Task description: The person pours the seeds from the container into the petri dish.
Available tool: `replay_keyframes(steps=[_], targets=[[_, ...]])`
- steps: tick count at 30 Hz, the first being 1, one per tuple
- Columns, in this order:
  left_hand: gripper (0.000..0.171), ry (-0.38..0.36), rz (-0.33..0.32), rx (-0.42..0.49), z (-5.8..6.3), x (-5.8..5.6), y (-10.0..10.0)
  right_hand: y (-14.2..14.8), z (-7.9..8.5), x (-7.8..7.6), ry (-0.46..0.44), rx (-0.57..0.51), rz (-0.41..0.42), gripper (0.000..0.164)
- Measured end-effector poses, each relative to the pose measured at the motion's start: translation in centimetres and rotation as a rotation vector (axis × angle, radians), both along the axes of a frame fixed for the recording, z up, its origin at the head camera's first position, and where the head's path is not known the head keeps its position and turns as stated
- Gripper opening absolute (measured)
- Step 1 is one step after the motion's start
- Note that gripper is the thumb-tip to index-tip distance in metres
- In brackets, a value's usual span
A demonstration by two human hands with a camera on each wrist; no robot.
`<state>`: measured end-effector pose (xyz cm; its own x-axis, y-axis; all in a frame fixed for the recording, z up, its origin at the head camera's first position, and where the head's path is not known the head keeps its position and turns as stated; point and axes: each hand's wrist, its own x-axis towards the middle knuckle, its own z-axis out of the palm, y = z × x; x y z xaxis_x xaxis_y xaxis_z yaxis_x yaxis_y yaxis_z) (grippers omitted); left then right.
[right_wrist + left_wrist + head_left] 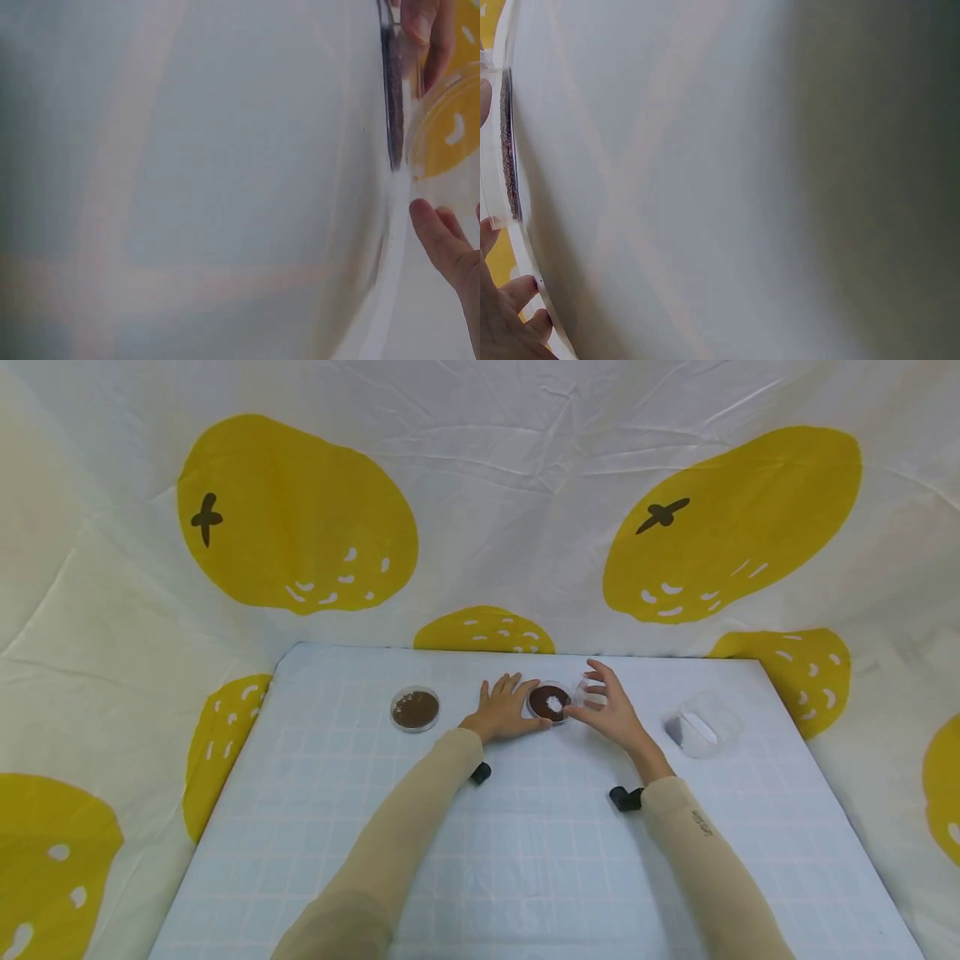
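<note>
A round clear petri dish filled with dark brown granules sits on the table, a small white patch on its surface. My left hand grips its left side between thumb and forefinger, the other fingers spread on the table. On the dish's right, my right hand holds a clear round lid tilted up on edge by its rim. The right wrist view shows this lid close beside the dish; whether they touch I cannot tell. Only the dish's side shows in the left wrist view.
Another petri dish with lighter brown granules stands left of my left hand. To the right is a clear plastic container with something white inside. Behind the table hangs a white cloth with yellow fruit shapes.
</note>
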<state>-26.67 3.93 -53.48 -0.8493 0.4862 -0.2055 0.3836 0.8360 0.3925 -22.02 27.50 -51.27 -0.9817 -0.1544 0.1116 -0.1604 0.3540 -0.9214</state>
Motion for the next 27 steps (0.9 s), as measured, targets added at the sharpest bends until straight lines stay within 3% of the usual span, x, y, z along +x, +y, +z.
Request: replay_keyframes(steps=[14,27], targets=[[0.094,-0.004,-0.003,0.020,0.3,0.2,-0.1,-1.6,-0.4,-0.6,0.047,0.039,0.018,0.093],[0.096,-0.004,-0.013,0.027,0.3,0.0,-0.3,-2.8,-0.7,-1.4,0.083,0.223,0.024,0.090]])
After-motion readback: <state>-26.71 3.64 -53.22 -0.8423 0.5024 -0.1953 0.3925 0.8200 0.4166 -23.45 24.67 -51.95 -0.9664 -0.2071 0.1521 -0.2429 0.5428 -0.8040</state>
